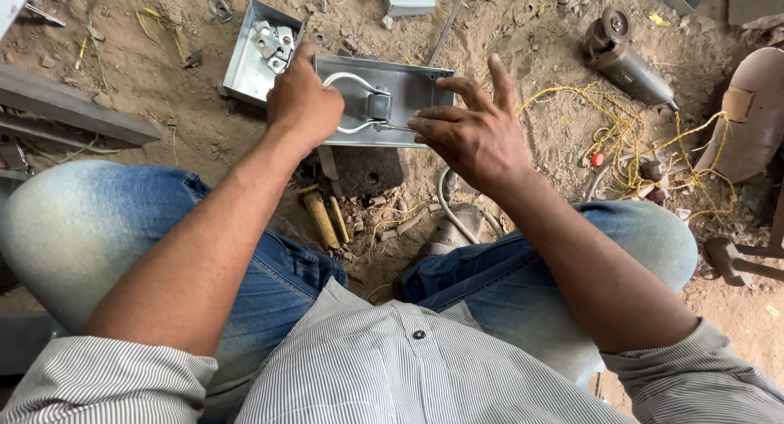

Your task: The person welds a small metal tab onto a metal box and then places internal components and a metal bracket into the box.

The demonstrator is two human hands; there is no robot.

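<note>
A shallow grey metal tray rests on a block above the sandy ground in front of my knees. Inside it lies a curved metal handle with a small clasp at its middle. My left hand grips the tray's left end, fingers curled over its rim. My right hand rests on the tray's right part, thumb and forefinger pinching near the clasp while the other fingers spread upward.
A second metal tray with small brackets lies to the left. An angle grinder and tangled yellow wire lie at right, a hammer at far right. Wooden-handled tools lie under the block. A steel bar lies left.
</note>
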